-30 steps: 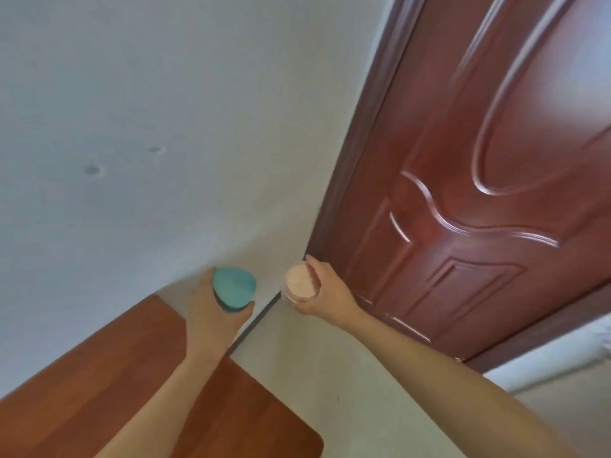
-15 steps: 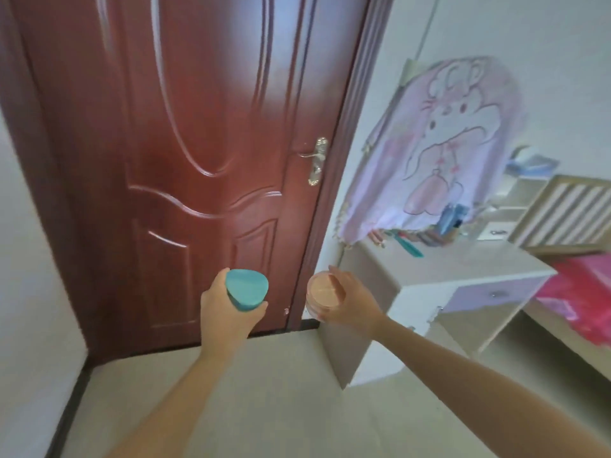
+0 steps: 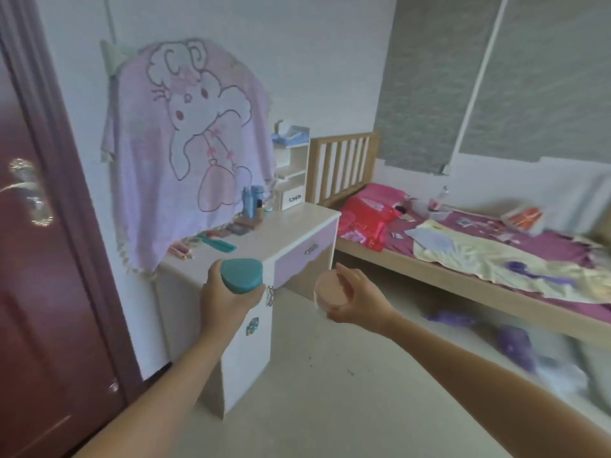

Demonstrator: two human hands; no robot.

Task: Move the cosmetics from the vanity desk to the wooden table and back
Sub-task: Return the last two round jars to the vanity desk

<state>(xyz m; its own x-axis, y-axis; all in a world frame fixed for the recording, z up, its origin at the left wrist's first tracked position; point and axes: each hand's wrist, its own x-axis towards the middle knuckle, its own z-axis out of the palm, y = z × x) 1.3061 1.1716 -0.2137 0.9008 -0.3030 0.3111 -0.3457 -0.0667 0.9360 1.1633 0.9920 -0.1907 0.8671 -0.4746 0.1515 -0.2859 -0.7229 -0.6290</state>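
Observation:
My left hand (image 3: pixel 224 300) grips a teal heart-shaped cosmetic case (image 3: pixel 242 275), held up in front of the vanity desk's near corner. My right hand (image 3: pixel 355 300) holds a round pink powder jar (image 3: pixel 330 290) over the floor to the right of the desk. The white and lilac vanity desk (image 3: pixel 291 226) stands ahead against the wall. On its top lie a teal comb (image 3: pixel 220 243), blue bottles (image 3: pixel 252 200) and several small cosmetics near the back. The wooden table is out of view.
A lilac cartoon towel (image 3: pixel 185 137) drapes over the desk's mirror. A dark red door (image 3: pixel 36 259) is at the left. A wooden bed (image 3: pixel 463 246) with pink and purple bedding and scattered items fills the right. Purple things lie on the floor beneath it.
The view has swung right from the wall and wooden table, past the door, to the vanity desk and bed. Both hands kept their hold on the teal case and pink jar.

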